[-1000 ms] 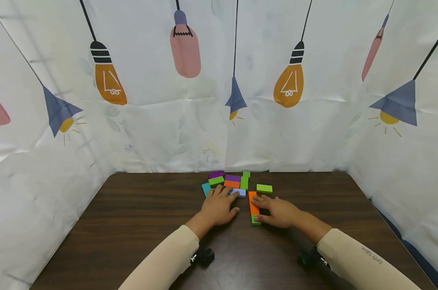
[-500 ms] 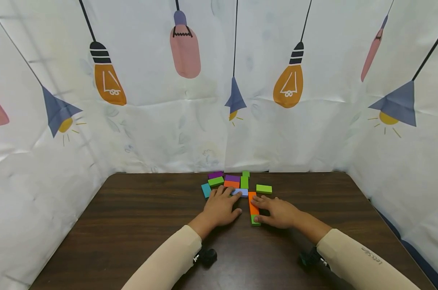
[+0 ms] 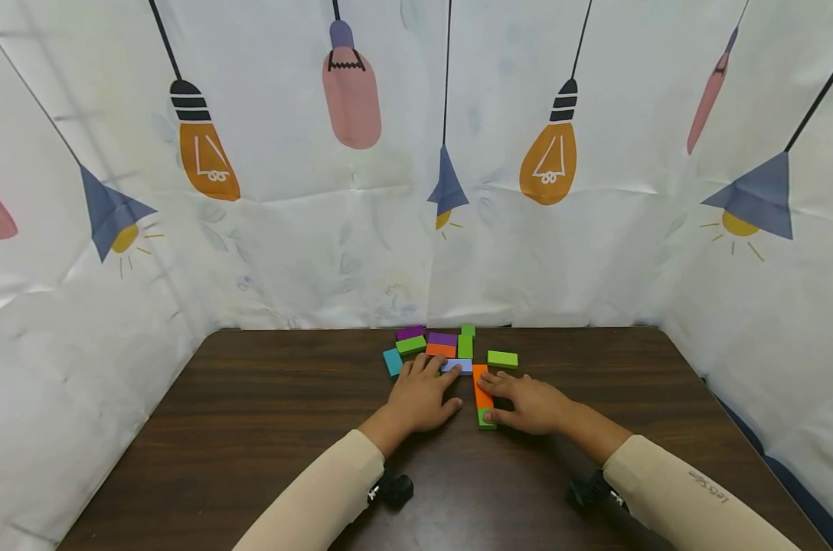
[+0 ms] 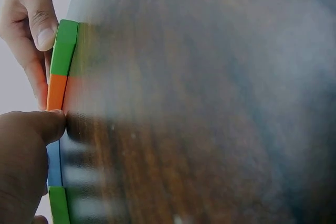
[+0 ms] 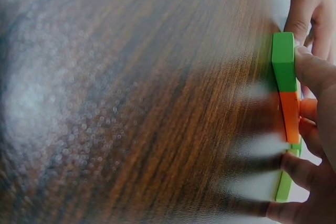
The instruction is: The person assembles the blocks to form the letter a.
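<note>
A: Starting with the head view, can we read any writing?
B: Dark letters (image 3: 707,486) run along the right sleeve (image 3: 664,490), but they are too small and turned for us to read.
A: And the hands?
B: We see the left hand (image 3: 419,394) spread, gripping nothing, its index fingertip at the periwinkle-blue block (image 3: 460,366) ahead of it. The right hand (image 3: 530,404) is loosely spread too, fingers resting on an orange block (image 3: 483,396), thumb at the green block (image 3: 486,425) abutting its near end. Beyond the left hand lie a teal block (image 3: 393,363) and a red-orange block (image 3: 440,350); beyond the right, a lime-green block (image 3: 502,359).
A: Left wrist view?
B: The left thumb shows at the orange block's end; we cannot tell whether it touches.
A: Right wrist view?
B: We find the right thumb against the green block, its other fingers spread apart.
</note>
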`<action>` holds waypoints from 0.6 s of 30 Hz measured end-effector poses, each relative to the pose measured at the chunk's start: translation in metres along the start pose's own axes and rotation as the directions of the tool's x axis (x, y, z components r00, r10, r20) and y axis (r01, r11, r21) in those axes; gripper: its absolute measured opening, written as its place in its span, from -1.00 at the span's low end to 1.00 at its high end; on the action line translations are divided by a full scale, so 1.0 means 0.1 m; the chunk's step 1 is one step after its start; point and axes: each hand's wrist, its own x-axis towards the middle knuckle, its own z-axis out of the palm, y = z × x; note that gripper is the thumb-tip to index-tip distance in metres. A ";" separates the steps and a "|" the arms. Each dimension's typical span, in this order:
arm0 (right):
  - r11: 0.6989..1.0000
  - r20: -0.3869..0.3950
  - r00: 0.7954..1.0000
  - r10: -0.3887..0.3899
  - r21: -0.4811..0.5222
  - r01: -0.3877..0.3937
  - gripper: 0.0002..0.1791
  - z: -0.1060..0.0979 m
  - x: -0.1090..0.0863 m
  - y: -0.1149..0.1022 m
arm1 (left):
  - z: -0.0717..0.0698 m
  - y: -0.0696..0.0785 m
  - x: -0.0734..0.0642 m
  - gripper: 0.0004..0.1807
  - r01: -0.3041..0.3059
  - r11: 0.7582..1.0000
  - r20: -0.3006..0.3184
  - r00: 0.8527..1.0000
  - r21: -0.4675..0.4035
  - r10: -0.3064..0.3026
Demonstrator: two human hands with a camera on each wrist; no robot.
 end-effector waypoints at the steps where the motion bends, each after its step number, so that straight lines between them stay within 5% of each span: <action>1: 1.000 -0.001 1.000 0.000 0.000 0.000 -0.21 0.00 0.00 0.00 | 0.00 0.00 0.00 -0.29 -0.001 1.000 -0.003 1.000 0.000 0.001; 18: 1.000 0.003 1.000 -0.001 0.000 0.001 -0.21 0.01 0.00 0.00 | -0.01 -0.03 -0.01 -0.23 -0.027 0.999 0.002 1.000 -0.022 0.027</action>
